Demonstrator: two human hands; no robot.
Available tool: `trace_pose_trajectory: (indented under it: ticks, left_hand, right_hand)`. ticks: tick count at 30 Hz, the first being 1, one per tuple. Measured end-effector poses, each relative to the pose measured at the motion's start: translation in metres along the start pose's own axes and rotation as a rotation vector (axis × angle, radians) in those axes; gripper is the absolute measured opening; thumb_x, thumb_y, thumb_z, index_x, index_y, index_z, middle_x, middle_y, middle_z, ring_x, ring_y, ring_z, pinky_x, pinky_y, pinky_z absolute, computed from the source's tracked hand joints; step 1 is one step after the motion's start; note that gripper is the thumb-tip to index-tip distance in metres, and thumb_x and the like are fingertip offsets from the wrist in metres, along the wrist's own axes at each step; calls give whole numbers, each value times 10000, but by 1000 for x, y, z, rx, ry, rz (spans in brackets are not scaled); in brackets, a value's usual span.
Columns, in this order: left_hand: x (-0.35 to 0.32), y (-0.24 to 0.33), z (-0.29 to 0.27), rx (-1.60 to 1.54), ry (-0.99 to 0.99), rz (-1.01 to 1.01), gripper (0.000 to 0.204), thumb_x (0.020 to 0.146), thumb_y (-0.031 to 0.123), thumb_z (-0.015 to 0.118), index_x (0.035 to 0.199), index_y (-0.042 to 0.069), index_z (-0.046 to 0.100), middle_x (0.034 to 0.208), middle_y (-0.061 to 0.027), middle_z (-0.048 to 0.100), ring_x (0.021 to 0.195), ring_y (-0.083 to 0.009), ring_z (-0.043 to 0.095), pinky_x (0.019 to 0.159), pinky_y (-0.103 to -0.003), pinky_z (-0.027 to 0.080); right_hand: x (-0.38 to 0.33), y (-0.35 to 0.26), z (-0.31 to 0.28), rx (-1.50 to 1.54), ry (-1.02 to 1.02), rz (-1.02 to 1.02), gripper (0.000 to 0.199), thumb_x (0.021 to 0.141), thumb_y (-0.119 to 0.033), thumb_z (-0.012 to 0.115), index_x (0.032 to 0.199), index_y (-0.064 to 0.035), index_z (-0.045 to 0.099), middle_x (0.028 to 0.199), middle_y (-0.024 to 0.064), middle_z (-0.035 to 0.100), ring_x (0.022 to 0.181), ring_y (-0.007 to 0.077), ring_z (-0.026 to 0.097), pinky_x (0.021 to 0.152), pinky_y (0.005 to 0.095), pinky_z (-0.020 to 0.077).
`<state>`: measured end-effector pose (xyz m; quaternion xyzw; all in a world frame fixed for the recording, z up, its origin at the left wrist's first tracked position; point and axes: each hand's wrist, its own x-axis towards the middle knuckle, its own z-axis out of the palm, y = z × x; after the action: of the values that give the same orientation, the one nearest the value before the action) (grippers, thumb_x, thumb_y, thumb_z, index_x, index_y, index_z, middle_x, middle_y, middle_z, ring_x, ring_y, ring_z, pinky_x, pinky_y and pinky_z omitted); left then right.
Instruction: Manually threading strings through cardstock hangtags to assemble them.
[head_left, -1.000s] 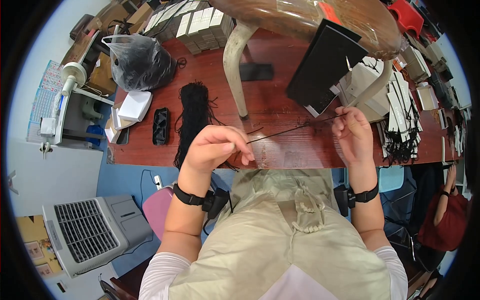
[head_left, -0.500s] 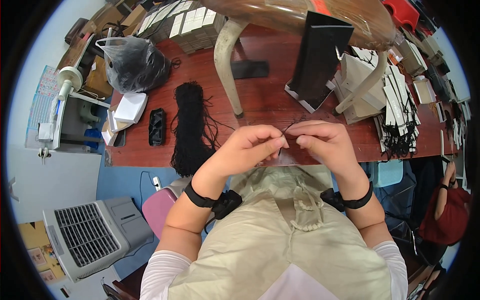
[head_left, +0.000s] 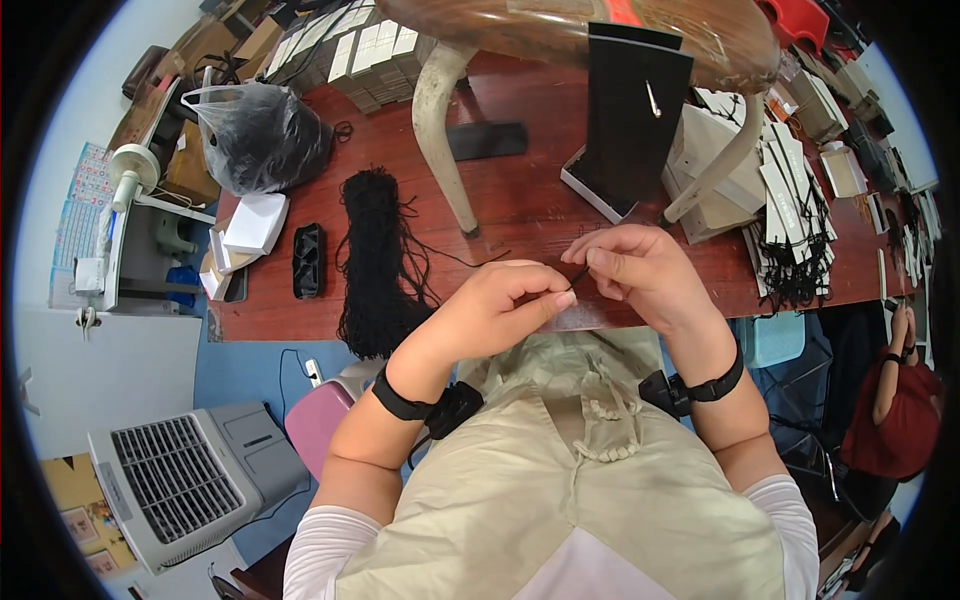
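Over the table's front edge, my left hand pinches a thin black cord between thumb and forefinger. My right hand grips the same cord a little higher, its fingertips close to the left ones. To the left of my hands lies a thick bundle of black cords, with loose strands trailing toward my left hand. Beyond my right hand, a tall black card stands upright in a shallow white box, a small silvery piece on its face.
A stool stands on the red table. A black tray, white boxes and a filled plastic bag lie left. Corded white tags hang at right. Another person sits far right.
My right hand has turned and risen slightly, and its fingers have curled more around the cord. My left hand stays nearly in place, and the view has shifted a little.
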<state>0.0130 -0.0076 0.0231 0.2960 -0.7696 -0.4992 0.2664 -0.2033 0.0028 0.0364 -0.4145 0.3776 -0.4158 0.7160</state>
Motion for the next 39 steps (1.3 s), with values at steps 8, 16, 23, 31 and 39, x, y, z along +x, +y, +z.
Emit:
trace_pose_trajectory:
  ticks: [8,16,23,31,39]
  left_hand:
    - [21,10,-3,-448,173,111,343,979,180,474,1260,-12,432,1040,-77,554,986,-173,544,875,-313,446]
    - [33,-8,-5,-458,246,-169,221,944,141,544,1112,-2,528,862,-16,571,801,-65,519,720,-222,441]
    - [14,-24,-7,-315,412,-222,124,908,127,609,932,7,586,771,38,585,689,-22,505,633,-192,425]
    - [-10,-29,-11,-531,433,-362,109,912,132,608,958,36,584,786,66,568,695,4,475,638,-157,381]
    - [-9,-25,-7,-659,395,-302,111,925,160,591,969,59,578,779,72,555,671,2,448,601,-157,359]
  right_hand:
    - [19,-3,2,-412,8,-431,148,836,-101,675,941,-1,704,1156,116,567,959,144,560,832,283,442]
    - [35,4,-3,-305,241,-292,171,836,-134,682,903,22,699,1032,46,586,864,129,577,822,269,434]
    - [36,25,-21,-981,195,-269,97,786,-123,676,848,-50,657,949,42,603,888,191,561,758,345,472]
    - [41,46,-26,-1568,216,-398,81,708,-55,664,757,-64,600,826,83,519,851,286,515,743,396,452]
    - [36,46,-18,-1405,196,-583,98,764,1,608,823,-19,533,834,94,546,837,249,546,690,346,465]
